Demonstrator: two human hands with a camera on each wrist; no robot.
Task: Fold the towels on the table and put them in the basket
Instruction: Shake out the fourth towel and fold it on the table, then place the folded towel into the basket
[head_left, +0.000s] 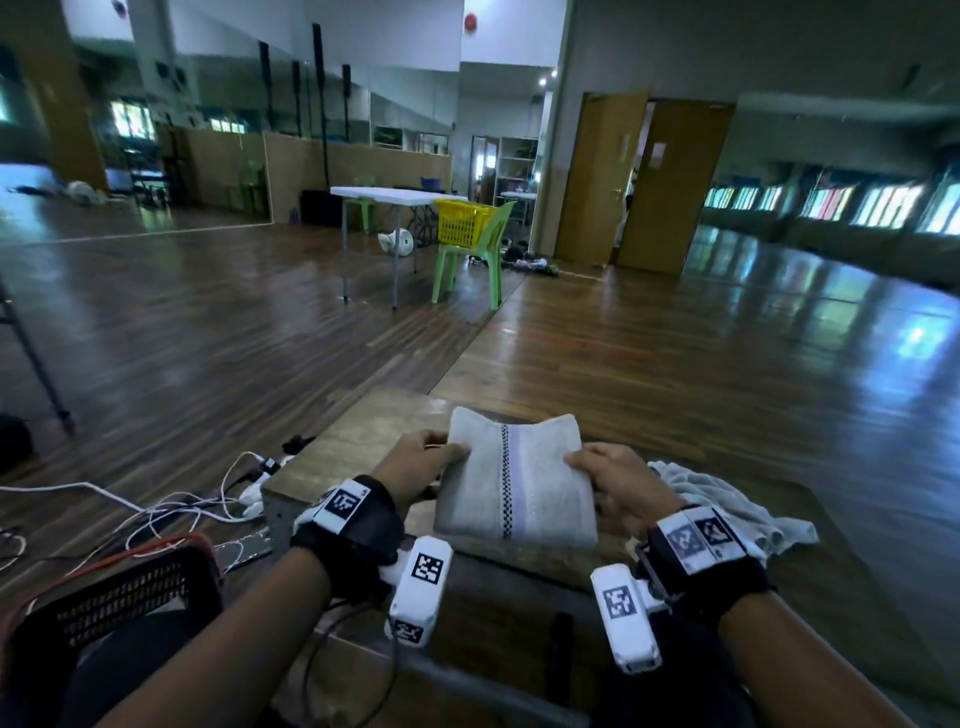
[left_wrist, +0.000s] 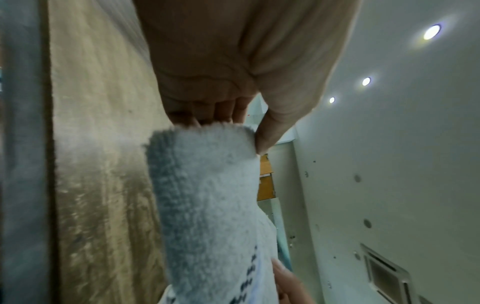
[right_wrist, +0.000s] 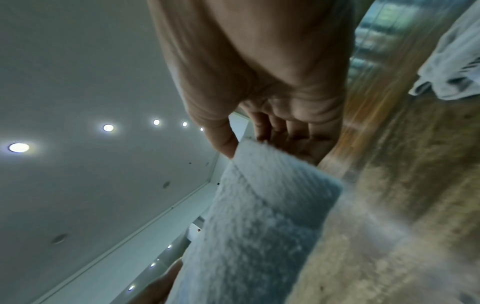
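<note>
While the folded grey terry towel with a checked stripe (head_left: 514, 483) lies between our hands above the worn wooden table (head_left: 358, 441), our left hand (head_left: 415, 462) pinches its left edge, thumb on top and fingers beneath, and our right hand (head_left: 618, 480) pinches its right edge the same way. We count two towels: this folded one and one crumpled pale grey towel (head_left: 727, 506) on the table just right of our right hand. One dark plastic mesh basket (head_left: 130, 597) sits low at our left.
</note>
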